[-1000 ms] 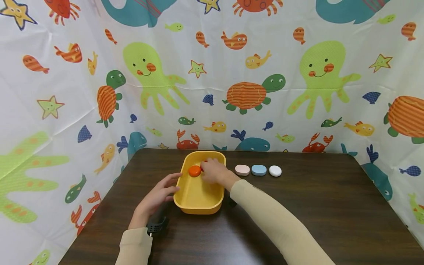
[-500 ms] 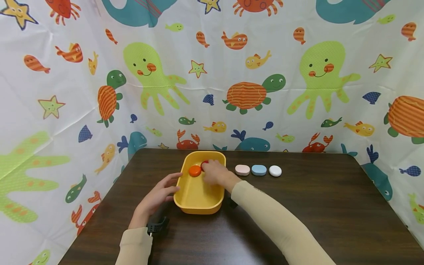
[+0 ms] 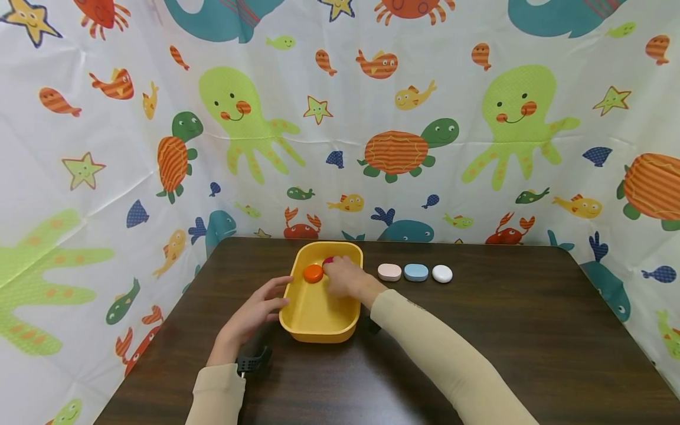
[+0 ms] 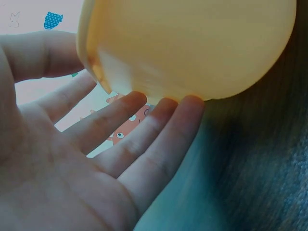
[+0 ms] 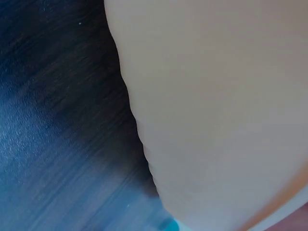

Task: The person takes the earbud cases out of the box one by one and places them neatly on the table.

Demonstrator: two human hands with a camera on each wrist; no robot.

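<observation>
A yellow plastic bin [image 3: 310,307] stands on the dark table. Its left side is met by my left hand [image 3: 254,311], fingers spread, fingertips at the wall. In the left wrist view the fingers [image 4: 159,144] of that hand reach straight to the bin wall [image 4: 192,53]. My right hand [image 3: 344,277] is down inside the bin, fingers bent around a small red rounded piece [image 3: 328,260], mostly hidden by the hand. Left of it, on the bin floor, lies a smooth orange round piece [image 3: 313,273]. The right wrist view shows only a pale surface [image 5: 211,96] close up, no fingers.
Right of the bin, in a row, lie a pink rounded bar [image 3: 389,272], a blue rounded bar [image 3: 416,272] and a white oval piece [image 3: 442,274]. A sea-animal printed curtain [image 3: 340,183] hangs behind the dark wooden table [image 3: 504,319].
The red piece shifts and turns slightly under my right fingers; more of its colour showed half a second ago. My left hand and the bin keep their places.
</observation>
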